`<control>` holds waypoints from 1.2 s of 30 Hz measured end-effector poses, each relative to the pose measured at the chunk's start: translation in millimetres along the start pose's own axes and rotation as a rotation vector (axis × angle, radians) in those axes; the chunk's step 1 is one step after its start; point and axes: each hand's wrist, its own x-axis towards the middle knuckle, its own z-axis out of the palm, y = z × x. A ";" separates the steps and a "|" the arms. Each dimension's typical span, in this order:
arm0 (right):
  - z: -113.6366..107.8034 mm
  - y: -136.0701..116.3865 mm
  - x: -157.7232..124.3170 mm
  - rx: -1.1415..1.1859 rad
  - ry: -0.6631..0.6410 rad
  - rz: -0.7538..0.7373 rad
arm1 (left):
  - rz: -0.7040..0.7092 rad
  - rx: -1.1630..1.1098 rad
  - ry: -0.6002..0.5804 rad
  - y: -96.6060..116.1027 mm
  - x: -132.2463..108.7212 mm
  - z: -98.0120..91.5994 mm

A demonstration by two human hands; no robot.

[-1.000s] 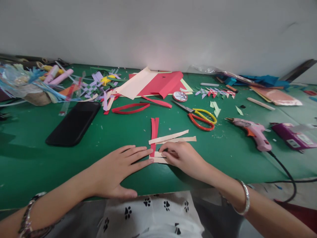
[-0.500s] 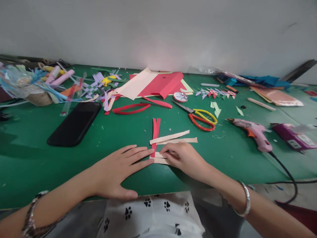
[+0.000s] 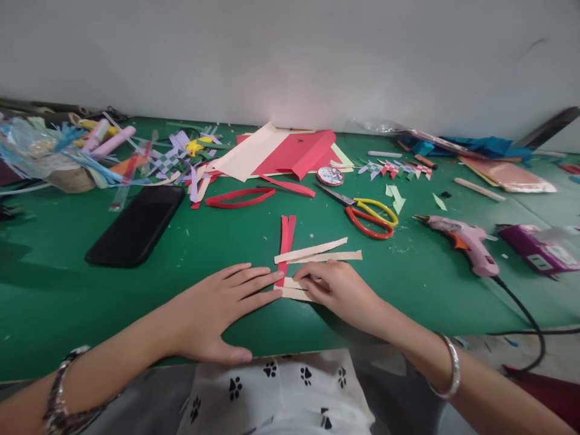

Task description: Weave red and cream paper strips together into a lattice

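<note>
Flat on the green table, my left hand (image 3: pixel 222 308) spreads its fingers, and its fingertips touch the lower end of a folded red paper strip (image 3: pixel 285 238). My right hand (image 3: pixel 333 290) is closed in a pinch on a folded cream paper strip (image 3: pixel 292 291), whose two legs lie one above the other beside the red strip's lower end. The right part of that cream strip is hidden under the hand. Just above, another folded cream paper strip (image 3: pixel 312 249) lies with its legs apart, crossing the red strip.
Scissors (image 3: pixel 369 217), a round pin case (image 3: pixel 330 176) and red strips (image 3: pixel 240 197) lie beyond my hands. A black phone (image 3: pixel 136 226) is to the left. At right are a pink glue gun (image 3: pixel 462 238) with its cord and a purple box (image 3: pixel 541 251). Paper sheets (image 3: pixel 294 154) lie behind.
The red strip's upper legs have shifted very slightly to the right. Both hands stay in nearly the same place.
</note>
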 end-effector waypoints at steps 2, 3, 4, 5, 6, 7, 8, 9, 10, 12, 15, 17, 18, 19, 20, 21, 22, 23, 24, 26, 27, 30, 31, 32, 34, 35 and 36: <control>-0.4 -0.2 -0.1 0.003 -0.001 -0.003 | 0.000 0.006 0.004 0.9 -0.5 -0.3; -0.7 -0.4 -0.1 0.002 -0.001 -0.004 | 0.001 0.008 0.007 1.3 -0.5 -0.4; -1.0 -0.7 -0.1 0.000 -0.001 -0.005 | 0.002 0.009 0.010 1.6 -0.3 -0.5; -1.3 -1.1 -0.2 -0.005 -0.001 -0.007 | 0.005 0.010 0.015 1.7 0.0 -0.4; -1.4 -1.4 -0.3 -0.010 -0.003 -0.008 | 0.009 0.010 0.020 1.6 0.5 -0.2; -1.5 -1.7 -0.4 -0.014 -0.004 -0.010 | 0.011 0.010 0.027 1.4 1.0 0.0; -1.4 -1.9 -0.6 -0.018 -0.004 -0.011 | 0.015 0.010 0.035 1.1 1.5 0.2; -1.3 -1.9 -0.9 -0.024 -0.003 -0.011 | 0.016 0.011 0.042 0.7 1.9 0.5; -1.2 -1.7 -1.2 -0.034 -0.001 -0.013 | 0.018 0.012 0.050 0.3 2.3 0.7; -1.3 -0.3 -2.1 -0.081 0.018 -0.026 | 0.024 0.015 0.062 -0.3 2.6 0.9; -4.3 3.1 -3.1 -0.217 0.139 -0.088 | 0.029 0.023 0.062 -0.3 2.4 1.1; -8.3 4.9 -2.3 -0.326 0.281 -0.160 | 0.030 0.033 0.060 0.2 1.9 1.3; -10.6 5.4 -1.2 -0.377 0.346 -0.199 | 0.031 0.040 0.060 0.7 1.8 1.5; -12.5 5.6 0.4 -0.422 0.394 -0.235 | 0.029 0.047 0.061 1.2 1.7 1.6; -14.0 5.5 2.3 -0.460 0.414 -0.263 | 0.026 0.054 0.064 1.9 1.6 1.8; -14.9 5.3 4.6 -0.488 0.405 -0.277 | 0.022 0.061 0.065 2.7 1.7 1.9; -14.9 5.0 7.0 -0.505 0.370 -0.281 | 0.019 0.067 0.066 3.6 1.9 2.0; -14.3 4.8 9.3 -0.514 0.318 -0.270 | 0.013 0.073 0.064 4.8 2.2 2.2; -13.3 4.6 11.4 -0.515 0.257 -0.245 | 0.004 0.079 0.060 6.2 2.6 2.5; -11.2 4.2 14.8 -0.508 0.149 -0.174 | -0.014 0.094 0.053 10.0 3.9 3.3; -10.8 3.9 16.2 -0.503 0.116 -0.140 | -0.028 0.104 0.054 12.5 5.0 3.8; -14.7 2.1 19.8 -0.489 0.060 -0.090 | -0.087 0.130 0.076 21.9 9.9 5.1; -17.2 1.3 21.0 -0.488 0.041 -0.087 | -0.109 0.137 0.083 25.3 12.2 5.0; -19.9 0.3 22.3 -0.491 0.013 -0.089 | -0.131 0.142 0.087 28.5 14.6 4.6; -23.8 -1.2 24.6 -0.502 -0.043 -0.095 | -0.160 0.149 0.078 33.8 19.1 3.2; -24.4 -1.4 25.6 -0.508 -0.054 -0.092 | -0.172 0.150 0.070 35.6 20.8 2.4; -23.8 -1.3 26.4 -0.508 -0.046 -0.085 | -0.176 0.147 0.061 36.7 21.9 1.9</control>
